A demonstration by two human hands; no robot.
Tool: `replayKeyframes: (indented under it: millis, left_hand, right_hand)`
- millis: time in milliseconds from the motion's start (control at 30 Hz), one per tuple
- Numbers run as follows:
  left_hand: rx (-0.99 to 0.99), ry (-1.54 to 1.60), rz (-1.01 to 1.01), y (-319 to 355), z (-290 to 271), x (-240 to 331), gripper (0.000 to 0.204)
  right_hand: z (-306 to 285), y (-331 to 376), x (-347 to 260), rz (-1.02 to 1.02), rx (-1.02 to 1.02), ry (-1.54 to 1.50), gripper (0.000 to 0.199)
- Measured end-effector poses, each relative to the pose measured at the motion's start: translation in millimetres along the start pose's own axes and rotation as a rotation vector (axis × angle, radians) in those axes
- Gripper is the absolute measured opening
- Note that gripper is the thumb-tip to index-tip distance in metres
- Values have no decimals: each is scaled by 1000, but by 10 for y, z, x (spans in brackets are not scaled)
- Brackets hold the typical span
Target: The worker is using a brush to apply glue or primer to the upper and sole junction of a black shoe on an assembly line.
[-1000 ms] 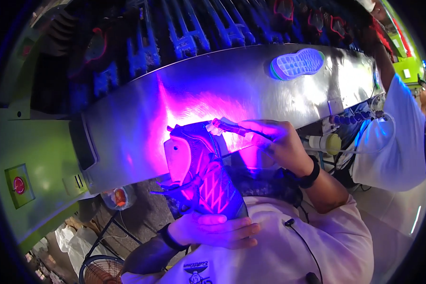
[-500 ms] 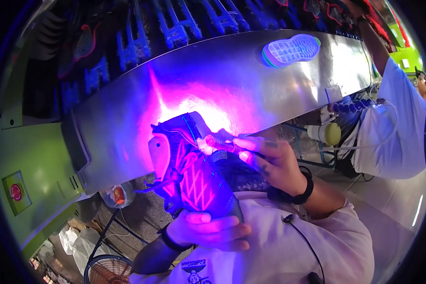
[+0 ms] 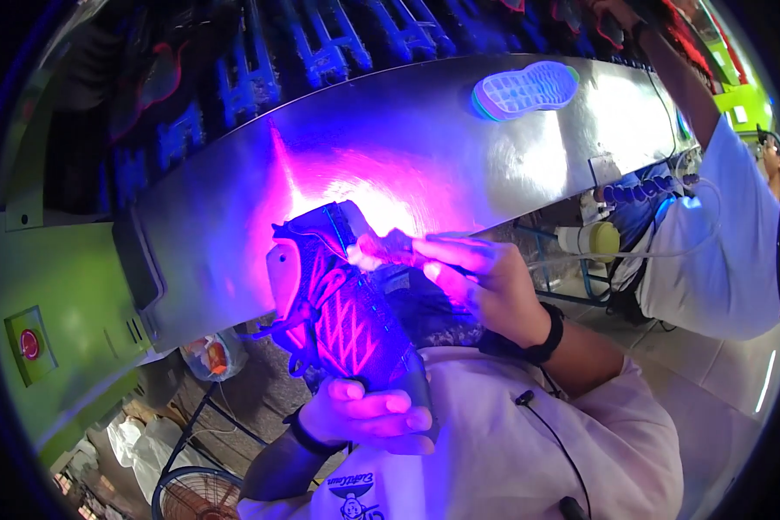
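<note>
A dark shoe upper (image 3: 364, 325), with a pink criss-cross pattern on its side and loose laces, is tilted under purple-pink light. My left hand (image 3: 377, 416) wraps round its lower end, fingers closed. My right hand (image 3: 503, 286) pinches a small brush (image 3: 394, 247) between thumb and fingers. The brush's pale tip touches the edge of the upper near its top end; the light blurs its outline. On the metal conveyor table beyond lies a pale shoe sole (image 3: 529, 89), tread side up, apart from both hands.
The metal table (image 3: 191, 286) crosses in front of me beside a dark rack (image 3: 329, 52). At left stands a green machine panel with a red button (image 3: 29, 344). A fan (image 3: 198, 496) is at lower left. Another person (image 3: 711, 217) works at right near a yellow-lidded container (image 3: 602, 238).
The shoe upper and both my hands have shifted slightly left in the picture. The brush tip stays at the upper's edge. The other person's raised arm has moved left, over the rack.
</note>
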State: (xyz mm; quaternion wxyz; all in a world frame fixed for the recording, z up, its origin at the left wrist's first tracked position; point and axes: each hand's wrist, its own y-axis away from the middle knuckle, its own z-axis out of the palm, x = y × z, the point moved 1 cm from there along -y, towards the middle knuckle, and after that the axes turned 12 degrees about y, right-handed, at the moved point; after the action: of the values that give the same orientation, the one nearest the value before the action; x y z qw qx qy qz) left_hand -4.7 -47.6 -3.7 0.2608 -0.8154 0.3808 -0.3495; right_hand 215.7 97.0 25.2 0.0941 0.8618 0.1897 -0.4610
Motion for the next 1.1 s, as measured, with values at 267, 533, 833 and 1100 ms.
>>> replayKeyframes:
  millis: [267, 533, 833, 1100]
  left_hand:
    - [-130, -118, 69, -209, -99, -92, 128]
    - [-230, -175, -174, 168, 97, 38, 72]
    - [-20, 447, -763, -482, 272, -81, 56]
    - [285, 158, -606, -1350, 72, -138, 79]
  right_hand:
    - [-314, 306, -93, 35, -150, -59, 28]
    - [-621, 418, -371, -25, -121, -19, 35]
    - [-888, 495, -611, -51, -51, -2, 36]
    - [-1089, 477, -744, -134, 29, 29, 39]
